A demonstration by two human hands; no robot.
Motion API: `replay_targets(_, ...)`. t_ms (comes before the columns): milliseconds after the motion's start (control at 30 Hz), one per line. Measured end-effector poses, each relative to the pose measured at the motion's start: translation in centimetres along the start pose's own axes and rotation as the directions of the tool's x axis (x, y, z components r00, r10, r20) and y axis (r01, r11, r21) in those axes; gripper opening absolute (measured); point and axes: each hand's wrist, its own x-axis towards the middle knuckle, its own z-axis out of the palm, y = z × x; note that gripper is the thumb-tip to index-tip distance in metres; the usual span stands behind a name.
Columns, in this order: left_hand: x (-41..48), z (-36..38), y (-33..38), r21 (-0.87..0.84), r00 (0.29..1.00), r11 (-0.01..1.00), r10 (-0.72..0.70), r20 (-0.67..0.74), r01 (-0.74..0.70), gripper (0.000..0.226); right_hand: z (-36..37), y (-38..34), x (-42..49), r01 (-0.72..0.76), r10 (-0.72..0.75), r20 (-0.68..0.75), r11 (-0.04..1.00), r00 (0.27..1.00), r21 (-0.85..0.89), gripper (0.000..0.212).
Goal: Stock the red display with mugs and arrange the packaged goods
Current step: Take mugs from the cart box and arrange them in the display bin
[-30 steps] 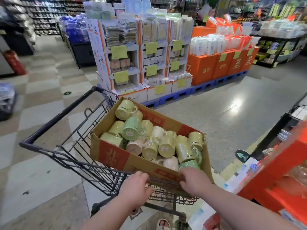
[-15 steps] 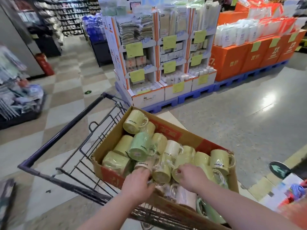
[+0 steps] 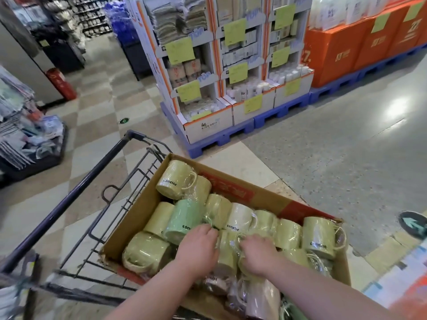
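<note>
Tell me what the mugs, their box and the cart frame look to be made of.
The mugs: likely glazed ceramic, pastel and smooth, each under clear plastic wrap that glints and wrinkles. The box: brown cardboard, matte, with torn edges and red print. The cart frame: metal wire and tubing, dark coated, probably painted steel.

Wrapped mugs (image 3: 178, 179) crowd the cardboard box (image 3: 265, 200) wall to wall; open floor (image 3: 346, 158) lies beyond its far right edge, pallet displays (image 3: 208, 127) standing farther ahead.
</note>
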Motion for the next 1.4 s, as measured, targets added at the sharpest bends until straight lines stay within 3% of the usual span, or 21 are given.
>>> replay_targets(167, 1.5, 0.7, -0.3, 0.127, 0.995, 0.992, -0.020, 0.100, 0.007, 0.044, 0.7, 0.6, 0.3, 0.021, -0.021, 0.041, 1.000, 0.999, 0.019, 0.044)
replay_targets(500, 1.2, 0.6, -1.2, 0.277, 0.988, 0.953, -0.145, 0.048, 0.126, 0.060, 0.2, 0.2, 0.0, -0.100, 0.100, -0.036, 0.995, 0.994, -0.001, 0.059)
replay_targets(867, 1.2, -0.9, -4.0, 0.311, 0.980, 0.929, -0.185, -0.077, 0.200, 0.081, -0.1, -0.7, -0.5, -0.234, 0.232, -0.083, 0.972, 0.969, -0.009, 0.029)
replay_targets(967, 1.2, -1.2, -4.8, 0.313, 0.978, 0.927, -0.183, -0.105, 0.207, 0.081, 0.0, -0.7, -0.7, -0.243, 0.241, -0.076, 0.970, 0.967, -0.009, 0.031)
replay_targets(1133, 1.2, -1.9, -5.4, 0.278, 0.970, 0.932, -0.201, -0.134, 0.232, 0.071, -0.7, -1.2, -1.1, -0.268, 0.265, -0.060, 0.963, 0.962, -0.043, 0.057)
replay_targets(1400, 0.9, -2.2, -6.4, 0.150, 0.950, 0.948, -0.253, -0.180, 0.281, 0.050, -1.4, -1.4, -0.8, -0.347, 0.344, -0.158, 0.938, 0.925, 0.009, 0.029)
